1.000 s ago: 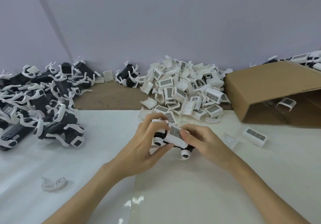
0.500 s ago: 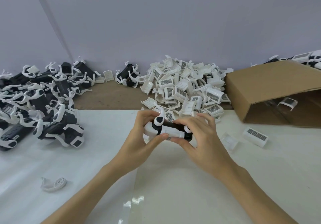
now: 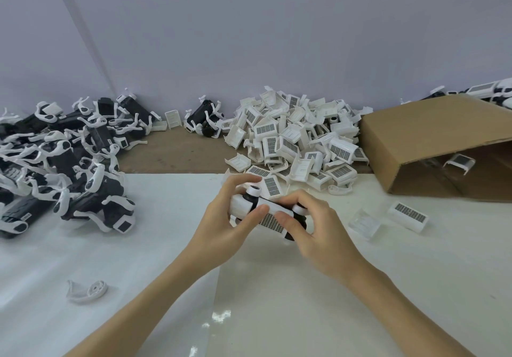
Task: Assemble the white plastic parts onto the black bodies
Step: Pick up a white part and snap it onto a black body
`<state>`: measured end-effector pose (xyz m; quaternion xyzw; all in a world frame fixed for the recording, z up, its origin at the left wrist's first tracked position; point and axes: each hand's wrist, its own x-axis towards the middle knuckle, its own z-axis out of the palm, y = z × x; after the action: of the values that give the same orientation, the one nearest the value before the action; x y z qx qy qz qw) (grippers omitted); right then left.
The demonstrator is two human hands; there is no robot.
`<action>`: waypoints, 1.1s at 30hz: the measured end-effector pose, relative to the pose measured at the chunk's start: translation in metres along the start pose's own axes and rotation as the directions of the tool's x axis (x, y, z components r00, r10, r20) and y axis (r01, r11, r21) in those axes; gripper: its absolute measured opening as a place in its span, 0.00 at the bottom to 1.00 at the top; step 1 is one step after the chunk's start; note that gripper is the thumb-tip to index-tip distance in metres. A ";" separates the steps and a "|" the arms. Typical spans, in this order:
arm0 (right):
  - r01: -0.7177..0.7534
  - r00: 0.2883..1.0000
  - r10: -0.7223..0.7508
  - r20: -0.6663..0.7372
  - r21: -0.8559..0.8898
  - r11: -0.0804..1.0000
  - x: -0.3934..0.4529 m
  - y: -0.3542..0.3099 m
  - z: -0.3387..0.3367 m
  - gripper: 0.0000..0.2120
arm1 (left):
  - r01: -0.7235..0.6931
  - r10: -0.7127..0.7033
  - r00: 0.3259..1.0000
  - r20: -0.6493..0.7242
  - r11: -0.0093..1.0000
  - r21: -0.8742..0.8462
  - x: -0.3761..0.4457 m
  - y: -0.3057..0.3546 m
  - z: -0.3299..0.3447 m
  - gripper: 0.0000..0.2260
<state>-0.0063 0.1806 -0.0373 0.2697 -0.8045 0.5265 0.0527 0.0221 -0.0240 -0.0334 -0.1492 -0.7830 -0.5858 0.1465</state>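
Right now both of your hands are wrapped round one black body [image 3: 296, 222] above the middle of the desk [image 3: 304, 287], just in front of the loose pile of white parts [image 3: 293, 143]. Your left hand [image 3: 221, 226] grips its left end, fingers curled over the top and thumb pressed on the near face. Your right hand [image 3: 318, 232] grips the right end, fingers hooked over the far side, thumb lying next to the left thumb. Between the two thumbs sits a white part with a dark grille [image 3: 273, 222], lying against the body — whether it is fully seated you cannot tell from this view. A white ring-shaped piece [image 3: 253, 190] stands up from the body near your left fingers.

Along the left edge of the desk lies a heap of black bodies with white pieces on them [image 3: 55, 168]; one more black body [image 3: 205, 119] lies alone at the back edge. A cardboard box [image 3: 432, 140] lies on its side at the right edge, its opening facing you, with one white part [image 3: 458, 162] inside it. Two single white parts — one grilled [image 3: 408, 216], one plain [image 3: 364, 222] — lie on the desk just right of your right hand. A small white curved piece [image 3: 87, 291] rests well apart, towards the near left corner.
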 end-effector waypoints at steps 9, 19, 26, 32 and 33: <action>-0.114 0.987 0.097 0.126 0.130 0.985 0.002 -0.007 -0.011 0.08 | 0.066 -0.071 0.995 -0.063 0.994 -0.087 0.001 -0.003 0.007 0.09; -0.108 0.988 0.103 0.111 0.044 0.993 0.004 -0.005 -0.017 0.18 | 0.094 -0.091 0.995 0.029 0.989 -0.117 0.000 0.002 0.007 0.17; -0.225 0.974 0.210 0.081 0.343 0.912 0.008 -0.009 -0.025 0.16 | 0.103 -0.116 0.987 0.113 0.988 0.111 0.005 0.012 -0.010 0.23; -0.286 0.955 0.228 0.189 0.390 0.875 0.008 -0.004 -0.024 0.17 | 0.167 -0.168 0.986 0.001 0.981 0.099 0.004 0.007 -0.006 0.20; -0.210 0.972 0.164 0.166 0.319 0.924 0.006 -0.004 -0.023 0.17 | 0.219 -0.218 0.975 -0.039 0.975 0.040 0.005 0.006 -0.003 0.21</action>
<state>-0.0141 0.1968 -0.0215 0.2319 -0.7273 0.6382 -0.0995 0.0204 -0.0251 -0.0255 -0.0490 -0.8047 -0.5835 0.0980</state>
